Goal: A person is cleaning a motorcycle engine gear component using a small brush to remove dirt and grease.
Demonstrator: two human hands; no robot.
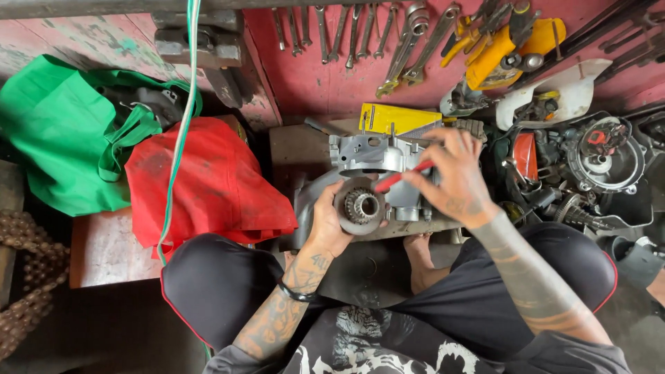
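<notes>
My left hand [327,225] grips a round metal gear part [360,206] with a toothed hub, holding it against a grey engine casing [370,154] that rests between my knees. My right hand [454,173] holds a thin red-handled tool [402,175], its tip pointing toward the gear part. Both forearms reach down from the bottom of the frame.
A green bag [59,131] and a red bag [208,183] lie at the left. Several wrenches [346,31] hang on the red wall behind. A yellow box [395,118] sits behind the casing. Engine parts [603,149] and yellow tools [499,48] crowd the right. A chain [28,277] lies far left.
</notes>
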